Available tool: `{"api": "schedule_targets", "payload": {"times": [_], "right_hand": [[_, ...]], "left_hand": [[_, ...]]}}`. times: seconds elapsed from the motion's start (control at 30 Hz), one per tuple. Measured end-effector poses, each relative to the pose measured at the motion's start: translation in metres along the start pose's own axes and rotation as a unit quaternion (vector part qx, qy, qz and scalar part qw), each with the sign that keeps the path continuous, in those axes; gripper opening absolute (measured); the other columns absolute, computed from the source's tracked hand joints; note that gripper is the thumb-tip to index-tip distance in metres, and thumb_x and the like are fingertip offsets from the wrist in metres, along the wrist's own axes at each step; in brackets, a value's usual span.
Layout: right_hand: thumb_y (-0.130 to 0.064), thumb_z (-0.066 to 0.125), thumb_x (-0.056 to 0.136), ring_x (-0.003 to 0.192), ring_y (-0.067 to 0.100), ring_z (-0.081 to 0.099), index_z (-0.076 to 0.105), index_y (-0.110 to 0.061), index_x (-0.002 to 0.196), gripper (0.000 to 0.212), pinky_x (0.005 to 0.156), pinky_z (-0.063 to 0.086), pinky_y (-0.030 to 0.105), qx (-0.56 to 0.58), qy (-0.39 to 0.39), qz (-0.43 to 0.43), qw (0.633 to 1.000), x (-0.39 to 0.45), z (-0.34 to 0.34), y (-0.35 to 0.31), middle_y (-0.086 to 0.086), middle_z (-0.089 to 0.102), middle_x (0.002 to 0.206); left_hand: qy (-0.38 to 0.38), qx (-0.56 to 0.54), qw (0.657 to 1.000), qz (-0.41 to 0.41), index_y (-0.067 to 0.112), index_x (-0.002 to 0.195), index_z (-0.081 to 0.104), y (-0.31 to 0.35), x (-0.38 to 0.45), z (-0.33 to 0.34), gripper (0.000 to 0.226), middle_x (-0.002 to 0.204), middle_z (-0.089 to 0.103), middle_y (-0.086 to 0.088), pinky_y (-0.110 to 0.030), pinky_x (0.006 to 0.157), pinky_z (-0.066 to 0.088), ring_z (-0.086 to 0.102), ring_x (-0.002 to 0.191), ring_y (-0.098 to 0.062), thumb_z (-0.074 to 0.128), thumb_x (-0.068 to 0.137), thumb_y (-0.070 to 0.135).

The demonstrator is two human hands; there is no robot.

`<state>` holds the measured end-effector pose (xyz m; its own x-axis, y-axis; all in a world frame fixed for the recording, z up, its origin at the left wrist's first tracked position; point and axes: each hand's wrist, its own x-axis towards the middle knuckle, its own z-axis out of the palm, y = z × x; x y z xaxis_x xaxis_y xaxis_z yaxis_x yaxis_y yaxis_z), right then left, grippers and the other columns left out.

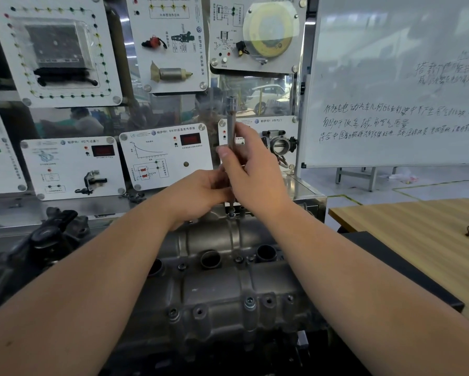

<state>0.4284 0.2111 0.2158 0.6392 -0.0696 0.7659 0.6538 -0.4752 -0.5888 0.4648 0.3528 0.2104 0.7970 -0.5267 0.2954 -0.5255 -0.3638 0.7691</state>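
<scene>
A: What fills most of the view?

B: A whiteboard (390, 77) with handwriting on the right, and a wall of white training panels (165, 156) across the back. Below them a grey engine casting (227, 289) lies along the middle, with a wooden tabletop (418, 234) to its right.

A: And the hands?

B: Both reach over the casting to its far edge. The right hand (255, 172) is higher, with its thumb and fingers curled around the middle of a socket bar (231, 118). The left hand (198, 194) sits just below and to the left. Its fingers bend in toward the lower shaft and seem to pinch it, though the right hand hides part of that contact.

A: Where is the bar exactly?

B: It stands upright with its top end free above the right hand. Its bottom tip rests on a bolt (231, 213) at the casting's far rim.

A: Anything smaller?

B: More bolt heads dot the near side of the casting.
</scene>
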Motion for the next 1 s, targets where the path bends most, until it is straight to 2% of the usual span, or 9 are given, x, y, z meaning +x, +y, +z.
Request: {"api": "schedule_targets", "payload": {"times": [0.17,0.27,0.37,0.47,0.57,0.67,0.77,0.87,1.0], "right_hand": [[-0.018,0.056,0.103,0.081,0.005,0.064,0.060,-0.014,0.135,0.033,0.077,0.052,0.023,-0.018,0.020,-0.031,0.999,0.0006,-0.0004,0.0028,-0.008,0.071,0.092],[-0.017,0.049,0.105,0.083,0.014,0.069,0.054,-0.016,0.140,0.036,0.080,0.057,0.040,-0.004,0.015,-0.015,1.000,0.0017,0.0000,0.0029,0.000,0.074,0.097],[-0.020,0.051,0.105,0.088,0.013,0.070,0.043,-0.021,0.150,0.046,0.084,0.058,0.041,0.020,0.024,0.008,0.999,0.0020,0.0011,0.0035,-0.006,0.074,0.104],[-0.027,0.062,0.100,0.090,0.003,0.067,0.052,-0.023,0.143,0.044,0.084,0.055,0.027,0.011,0.035,-0.008,0.999,0.0024,0.0008,0.0048,-0.013,0.073,0.102],[-0.021,0.060,0.099,0.080,0.003,0.063,0.067,-0.018,0.118,0.021,0.074,0.053,0.027,-0.009,0.043,-0.044,0.998,0.0024,0.0006,0.0048,-0.013,0.068,0.083],[-0.018,0.053,0.102,0.075,0.006,0.066,0.065,-0.017,0.112,0.016,0.072,0.056,0.036,-0.006,0.022,-0.028,0.999,0.0028,0.0004,0.0040,-0.011,0.069,0.083],[-0.018,0.050,0.105,0.084,0.006,0.070,0.055,-0.022,0.138,0.034,0.079,0.060,0.042,0.019,0.008,0.003,1.000,0.0023,0.0005,0.0021,-0.013,0.072,0.098],[-0.021,0.054,0.104,0.097,0.011,0.070,0.044,-0.020,0.149,0.046,0.089,0.057,0.041,0.021,0.000,0.007,1.000,0.0009,0.0001,0.0002,-0.005,0.074,0.112],[-0.020,0.063,0.100,0.093,0.008,0.065,0.060,-0.019,0.137,0.037,0.087,0.053,0.027,-0.005,0.015,-0.022,1.000,0.0001,-0.0017,-0.0003,-0.006,0.072,0.102]], "left_hand": [[0.023,0.009,1.000,-0.011,0.024,0.105,0.076,-0.0015,0.0016,-0.0008,0.009,0.103,0.080,0.007,-0.042,0.105,0.052,0.072,0.108,-0.016,0.071,0.097,0.023],[0.023,-0.008,1.000,-0.014,0.019,0.112,0.076,-0.0022,0.0019,-0.0016,0.015,0.108,0.079,0.009,-0.026,0.096,0.054,0.072,0.109,-0.009,0.067,0.100,0.019],[0.025,-0.016,0.999,-0.019,0.018,0.112,0.074,-0.0004,0.0004,-0.0022,0.014,0.109,0.079,0.006,-0.017,0.089,0.052,0.072,0.106,-0.006,0.066,0.101,0.016],[0.035,-0.002,0.999,-0.012,0.008,0.122,0.069,0.0016,-0.0002,-0.0005,0.024,0.114,0.077,-0.011,-0.047,0.107,0.051,0.069,0.116,-0.028,0.068,0.099,0.016],[0.040,0.003,0.999,-0.013,0.002,0.122,0.064,0.0042,-0.0008,0.0001,0.029,0.117,0.071,-0.025,-0.064,0.109,0.043,0.062,0.118,-0.047,0.071,0.096,0.014],[0.041,0.006,0.999,-0.017,0.011,0.120,0.069,0.0023,-0.0013,0.0009,0.022,0.115,0.075,-0.015,-0.050,0.108,0.048,0.067,0.116,-0.033,0.068,0.098,0.014],[0.041,0.001,0.999,-0.023,0.010,0.117,0.072,0.0007,-0.0009,0.0007,0.018,0.110,0.078,-0.007,-0.032,0.100,0.053,0.069,0.112,-0.021,0.066,0.100,0.013],[0.038,0.010,0.999,-0.016,0.013,0.117,0.071,0.0020,-0.0006,0.0001,0.018,0.111,0.078,-0.009,-0.037,0.104,0.052,0.070,0.113,-0.023,0.067,0.100,0.014],[0.043,0.004,0.999,-0.012,0.013,0.117,0.070,0.0019,0.0001,-0.0002,0.021,0.114,0.075,-0.016,-0.055,0.109,0.047,0.066,0.117,-0.035,0.070,0.097,0.014]]}}
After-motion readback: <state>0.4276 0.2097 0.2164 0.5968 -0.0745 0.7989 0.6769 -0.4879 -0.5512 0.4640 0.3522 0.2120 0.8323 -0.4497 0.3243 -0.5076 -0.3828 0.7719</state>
